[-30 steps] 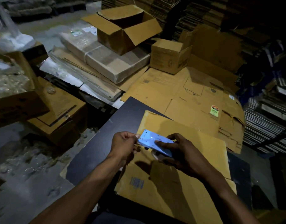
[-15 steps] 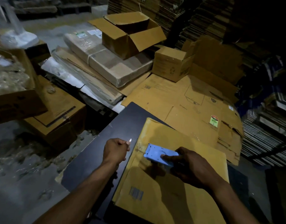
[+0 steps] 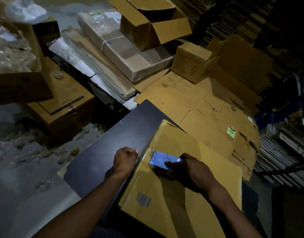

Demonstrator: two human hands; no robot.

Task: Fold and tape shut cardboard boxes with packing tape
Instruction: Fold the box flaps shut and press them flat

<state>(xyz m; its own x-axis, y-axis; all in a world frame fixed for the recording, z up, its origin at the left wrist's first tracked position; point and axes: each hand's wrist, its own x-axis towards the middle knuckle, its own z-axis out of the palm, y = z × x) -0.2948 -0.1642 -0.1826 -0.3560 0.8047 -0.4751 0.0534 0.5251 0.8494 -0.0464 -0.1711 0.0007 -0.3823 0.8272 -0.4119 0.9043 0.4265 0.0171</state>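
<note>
A flat yellow-brown cardboard box [image 3: 190,200] lies on a dark table [image 3: 113,143]. My right hand [image 3: 190,170] grips a blue tape dispenser [image 3: 162,160] and holds it down on the box's top near its left edge. My left hand [image 3: 124,160] is just beyond that edge, above the table, fingers curled with the thumb and fingertips pinched together; a thin clear strip of tape seems to run from them toward the dispenser, though it is hard to make out.
An open box [image 3: 153,26] sits on wrapped bundles [image 3: 127,54] at the back. A small closed box [image 3: 192,62] stands beside flattened cartons [image 3: 208,107]. Boxes [image 3: 62,100] crowd the left; stacked cardboard [image 3: 285,143] lines the right.
Both hands came down from mid-air onto the box. The dispenser now rests on the box top, and my left hand has moved left past the box's edge.
</note>
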